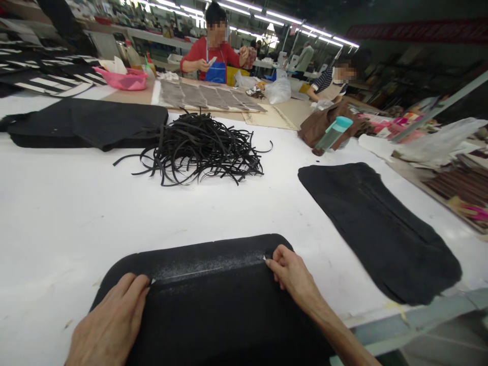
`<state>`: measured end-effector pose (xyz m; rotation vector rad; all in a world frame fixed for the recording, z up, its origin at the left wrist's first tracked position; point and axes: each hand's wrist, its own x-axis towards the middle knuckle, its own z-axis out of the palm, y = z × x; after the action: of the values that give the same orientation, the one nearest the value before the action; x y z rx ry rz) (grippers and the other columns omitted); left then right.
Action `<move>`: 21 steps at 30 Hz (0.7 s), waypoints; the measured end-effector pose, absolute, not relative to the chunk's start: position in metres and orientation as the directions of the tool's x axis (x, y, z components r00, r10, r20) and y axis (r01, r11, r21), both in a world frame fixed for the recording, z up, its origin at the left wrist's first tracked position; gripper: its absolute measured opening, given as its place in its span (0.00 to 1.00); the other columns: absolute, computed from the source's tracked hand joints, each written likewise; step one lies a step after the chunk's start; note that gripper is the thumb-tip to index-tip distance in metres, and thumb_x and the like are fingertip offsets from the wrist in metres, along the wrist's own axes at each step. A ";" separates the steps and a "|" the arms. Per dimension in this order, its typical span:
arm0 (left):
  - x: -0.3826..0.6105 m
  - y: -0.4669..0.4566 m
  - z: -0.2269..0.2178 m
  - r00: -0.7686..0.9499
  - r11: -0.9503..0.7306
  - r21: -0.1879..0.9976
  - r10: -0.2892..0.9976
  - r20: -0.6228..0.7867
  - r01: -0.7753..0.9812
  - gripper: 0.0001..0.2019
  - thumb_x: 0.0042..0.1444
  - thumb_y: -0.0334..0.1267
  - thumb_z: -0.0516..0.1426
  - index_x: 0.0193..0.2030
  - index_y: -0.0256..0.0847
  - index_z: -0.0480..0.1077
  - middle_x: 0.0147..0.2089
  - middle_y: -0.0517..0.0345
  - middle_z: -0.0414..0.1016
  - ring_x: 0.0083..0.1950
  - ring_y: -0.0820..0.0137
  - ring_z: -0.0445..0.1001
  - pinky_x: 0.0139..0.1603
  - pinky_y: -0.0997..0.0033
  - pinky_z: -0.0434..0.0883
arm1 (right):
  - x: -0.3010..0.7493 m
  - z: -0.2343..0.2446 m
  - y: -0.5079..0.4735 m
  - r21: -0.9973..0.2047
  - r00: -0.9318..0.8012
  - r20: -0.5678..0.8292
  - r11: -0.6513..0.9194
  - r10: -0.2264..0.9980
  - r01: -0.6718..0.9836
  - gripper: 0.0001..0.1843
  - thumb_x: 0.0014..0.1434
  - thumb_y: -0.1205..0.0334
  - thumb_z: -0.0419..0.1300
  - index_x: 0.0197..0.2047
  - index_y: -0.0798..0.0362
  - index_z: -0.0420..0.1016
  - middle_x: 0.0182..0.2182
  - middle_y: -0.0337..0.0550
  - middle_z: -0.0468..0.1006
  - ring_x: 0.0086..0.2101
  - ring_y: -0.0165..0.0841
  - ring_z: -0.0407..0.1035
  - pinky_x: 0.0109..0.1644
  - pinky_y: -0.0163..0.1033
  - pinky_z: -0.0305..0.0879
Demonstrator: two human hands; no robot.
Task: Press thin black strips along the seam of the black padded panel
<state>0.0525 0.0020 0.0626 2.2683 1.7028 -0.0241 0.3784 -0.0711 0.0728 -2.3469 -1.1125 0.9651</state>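
A black panel (229, 315) with rounded corners lies flat on the white table in front of me. Near its far edge runs a band of whitish, powdery marks with a thin pale line along it. My left hand (110, 320) rests on the panel's left side, its fingers closed at a small white tip. At the right end of the band, my right hand (292, 274) pinches another small white tip with a dark bit beside it. The tips look like the two ends of a thin strip (206, 273) lying along the band; its middle barely stands out from the black panel.
Beyond the panel is a tangled heap of narrow black strips (206, 147). Stacked black panels (87, 122) lie at left, more black pieces (381, 229) at right. Farther back are a pink basket (124, 79), a teal-lidded bottle (332, 134), and people at the tables.
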 end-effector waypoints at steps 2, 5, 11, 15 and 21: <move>0.051 0.003 0.061 0.279 -0.224 0.268 0.941 -0.191 0.937 0.17 0.61 0.46 0.36 0.40 0.44 0.63 0.41 0.56 0.65 0.38 0.67 0.69 0.34 0.68 0.64 | 0.378 0.073 -0.072 -0.554 0.458 -0.384 -0.597 0.802 0.580 0.09 0.57 0.59 0.51 0.27 0.48 0.55 0.16 0.31 0.66 0.18 0.29 0.62 0.21 0.33 0.53; 0.050 0.003 0.061 0.271 -0.206 0.301 0.943 -0.192 0.931 0.15 0.60 0.46 0.38 0.39 0.45 0.62 0.41 0.57 0.65 0.38 0.68 0.70 0.34 0.69 0.65 | 0.375 0.072 -0.075 -0.370 0.478 -0.250 -0.539 0.842 0.757 0.12 0.56 0.59 0.53 0.25 0.48 0.53 0.18 0.33 0.66 0.22 0.31 0.62 0.26 0.35 0.50; 0.051 0.005 0.061 0.270 -0.197 0.343 0.946 -0.179 0.918 0.16 0.59 0.44 0.38 0.43 0.45 0.63 0.46 0.56 0.66 0.42 0.67 0.70 0.36 0.70 0.67 | 0.374 0.067 -0.078 -0.318 0.464 -0.198 -0.505 0.863 0.803 0.11 0.60 0.61 0.49 0.26 0.48 0.52 0.20 0.34 0.65 0.23 0.32 0.62 0.28 0.36 0.50; 0.047 0.002 0.060 0.221 -0.199 0.277 0.974 -0.050 0.940 0.17 0.61 0.41 0.38 0.48 0.42 0.62 0.51 0.53 0.64 0.39 0.69 0.72 0.33 0.70 0.69 | 0.379 0.069 -0.085 -0.373 0.466 -0.156 -0.489 0.871 0.788 0.08 0.62 0.62 0.45 0.29 0.48 0.57 0.22 0.35 0.66 0.24 0.32 0.63 0.29 0.36 0.54; 0.069 -0.018 0.066 0.623 -0.698 0.125 0.694 0.360 0.705 0.16 0.56 0.27 0.44 0.47 0.40 0.66 0.46 0.54 0.71 0.47 0.67 0.70 0.48 0.70 0.68 | 0.348 0.074 -0.098 -0.348 0.158 0.111 -0.110 0.981 0.931 0.15 0.61 0.71 0.43 0.44 0.51 0.67 0.38 0.45 0.71 0.36 0.35 0.67 0.40 0.39 0.62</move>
<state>0.0686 -0.0175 0.0658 2.8553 1.2313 0.6144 0.3481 -0.0985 0.0739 -2.1055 -1.8311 0.2093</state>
